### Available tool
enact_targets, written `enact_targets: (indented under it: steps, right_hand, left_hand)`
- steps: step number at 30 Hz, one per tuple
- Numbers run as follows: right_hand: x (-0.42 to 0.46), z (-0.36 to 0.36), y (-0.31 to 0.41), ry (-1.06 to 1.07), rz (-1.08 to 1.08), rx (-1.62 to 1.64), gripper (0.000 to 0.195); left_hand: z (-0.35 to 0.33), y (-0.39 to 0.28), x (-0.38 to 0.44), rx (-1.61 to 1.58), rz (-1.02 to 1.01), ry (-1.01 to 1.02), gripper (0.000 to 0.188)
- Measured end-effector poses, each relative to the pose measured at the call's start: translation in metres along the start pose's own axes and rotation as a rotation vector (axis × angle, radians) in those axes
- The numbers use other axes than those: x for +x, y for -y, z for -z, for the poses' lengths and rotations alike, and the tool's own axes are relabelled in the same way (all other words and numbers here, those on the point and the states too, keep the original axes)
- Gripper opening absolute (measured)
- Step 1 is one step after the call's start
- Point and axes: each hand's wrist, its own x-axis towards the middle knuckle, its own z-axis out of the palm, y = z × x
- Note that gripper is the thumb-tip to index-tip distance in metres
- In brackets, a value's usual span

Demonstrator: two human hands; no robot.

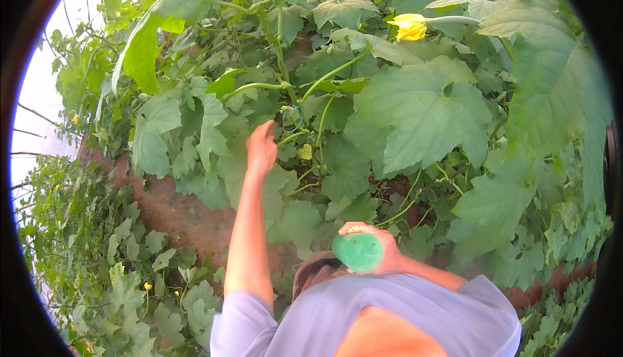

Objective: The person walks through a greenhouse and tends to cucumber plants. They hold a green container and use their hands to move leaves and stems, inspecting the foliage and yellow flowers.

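My left hand [262, 146] reaches out among the leaves, close to a thick climbing stem of a gourd-like vine [275, 45]; its fingertips are partly out of sight, and what they touch cannot be told. Just right of it, a thin blue-green tie [293, 118] loops at the stem below a node. Close to my chest, my right hand [384, 250] is wrapped around a green plastic container [359, 252], seen from above with a round face. Its contents cannot be made out.
Broad lobed leaves [428, 108] hang in front and to the right. A yellow flower [410, 27] stands out on a long stalk at the upper right. A strip of brown soil [180, 216] runs at the left, with low vines [121, 303] beyond it.
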Motion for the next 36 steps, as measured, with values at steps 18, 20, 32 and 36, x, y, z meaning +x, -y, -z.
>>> enact_targets:
  steps: [18,20,32,36]
  right_hand:
    - [-0.002,0.068,-0.030,-0.168,-0.133,0.082,0.073]
    - [0.002,0.064,-0.032,-0.171,-0.126,0.071,0.073]
    - [0.030,-0.011,-0.038,-0.423,-0.116,-0.072,0.071]
    - [0.048,-0.059,-0.022,-0.535,-0.172,-0.090,0.069]
  left_hand:
    - [-0.060,-0.019,0.025,-0.811,0.279,0.338,0.009]
    - [-0.065,-0.018,0.021,-0.856,0.284,0.292,0.005]
    - [-0.053,0.014,0.025,-1.164,0.710,0.525,0.005]
    - [-0.037,0.011,0.032,-1.166,0.616,0.582,0.005]
